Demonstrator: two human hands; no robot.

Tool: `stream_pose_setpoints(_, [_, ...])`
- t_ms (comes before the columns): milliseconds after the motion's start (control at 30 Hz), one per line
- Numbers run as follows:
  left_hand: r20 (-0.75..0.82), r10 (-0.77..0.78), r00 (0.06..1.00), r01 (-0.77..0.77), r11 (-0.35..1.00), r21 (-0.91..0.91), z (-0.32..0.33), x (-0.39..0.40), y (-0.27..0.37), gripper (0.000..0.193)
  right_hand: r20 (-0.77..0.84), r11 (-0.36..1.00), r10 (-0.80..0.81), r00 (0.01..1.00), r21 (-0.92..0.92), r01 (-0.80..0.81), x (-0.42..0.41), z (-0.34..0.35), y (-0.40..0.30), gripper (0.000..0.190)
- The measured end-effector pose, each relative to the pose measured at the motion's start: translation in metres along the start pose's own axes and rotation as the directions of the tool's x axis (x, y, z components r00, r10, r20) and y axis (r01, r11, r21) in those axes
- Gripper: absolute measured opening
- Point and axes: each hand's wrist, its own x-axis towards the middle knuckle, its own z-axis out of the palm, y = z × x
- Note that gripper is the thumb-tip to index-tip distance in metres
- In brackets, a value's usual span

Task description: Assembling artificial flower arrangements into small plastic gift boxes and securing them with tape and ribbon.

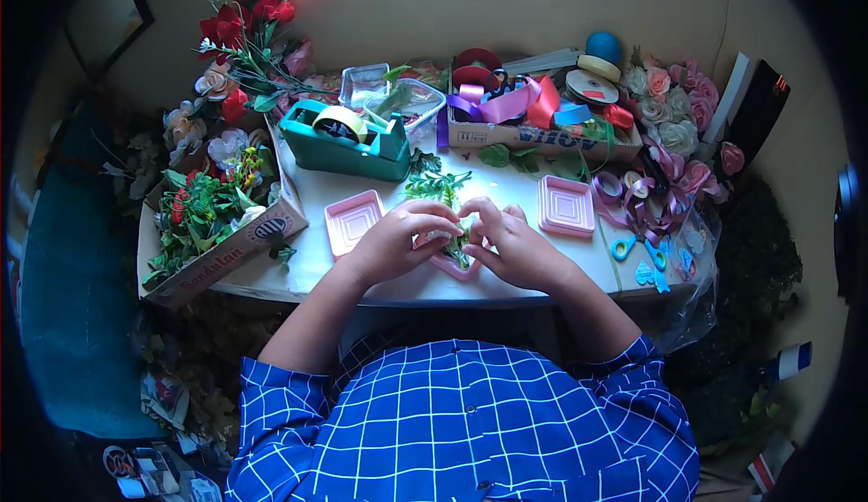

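In front of my body a small pink plastic pot [462,273] sits near the table's front edge, partly hidden by my hands. A green artificial leaf sprig [444,190] lies across it, its leafy end pointing away from me. My left hand [403,239] reaches in from the left, with bent fingers and thumb pinched at the sprig. From the other side my right hand [508,244] has its forefinger and thumb on the sprig's middle stretch. The exact contact of the fingertips is partly hidden. A pink square tray [354,220] is beside my left hand, and stacked pink square trays [567,205] stand beyond my right.
A green tape dispenser [346,152] stands behind the left tray. Cardboard boxes hold artificial flowers [210,210] at left and ribbon rolls [515,98] at the back. Scissors [639,249] and loose ribbons [637,207] lie at right, near clear plastic wrap [702,278].
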Motion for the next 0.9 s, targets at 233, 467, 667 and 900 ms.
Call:
stream_pose_setpoints(233, [0.035,-0.013,0.999,0.014,1.0,-0.015,-0.001,0.006,-0.004,0.02,0.003,0.995,0.092,0.996,-0.024,-0.092,0.005,0.004,-0.005,0.046])
stream_pose_setpoints(467, [0.11,-0.094,0.99,0.107,0.987,-0.12,-0.007,0.007,-0.007,0.023,-0.026,0.991,0.098,0.995,-0.092,-0.1,0.01,0.009,-0.008,0.05])
stream_pose_setpoints(667, [0.152,-0.105,0.983,0.116,0.991,-0.06,-0.009,0.016,0.006,0.03,0.014,0.939,0.166,0.986,-0.309,-0.154,0.019,0.007,-0.017,0.06])
stream_pose_setpoints(900, [0.16,-0.166,0.973,0.167,0.986,0.007,-0.002,0.027,0.004,0.027,0.11,0.898,0.211,0.971,-0.414,-0.148,0.032,0.003,-0.021,0.069])
